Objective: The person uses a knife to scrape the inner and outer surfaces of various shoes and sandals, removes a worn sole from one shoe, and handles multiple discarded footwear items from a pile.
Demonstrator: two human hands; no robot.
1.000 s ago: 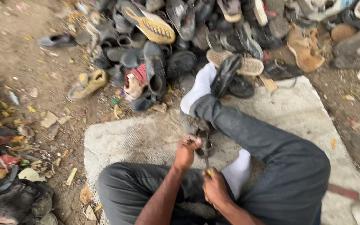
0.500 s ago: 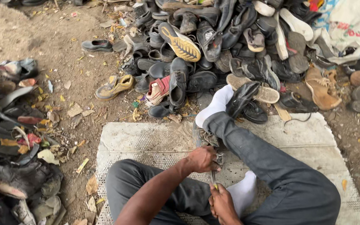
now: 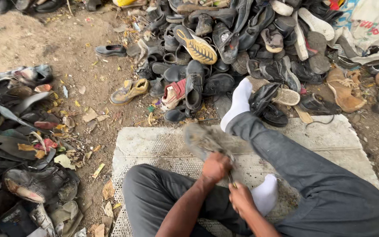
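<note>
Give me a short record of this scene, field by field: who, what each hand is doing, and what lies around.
person: seated on a pale mat, legs in grey trousers, white socks
left hand: grips a worn, dusty shoe, blurred
right hand: closed close under the shoe; whatever it holds is too small to tell
ahead: big heap of old shoes on the dirt
notable: yellow-soled shoe on the heap, tan shoe lying apart
left side: pile of torn scraps

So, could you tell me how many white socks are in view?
2. One white sock is on the outstretched leg near the shoe pile; the other white sock is on the tucked foot beside the right hand.
</note>
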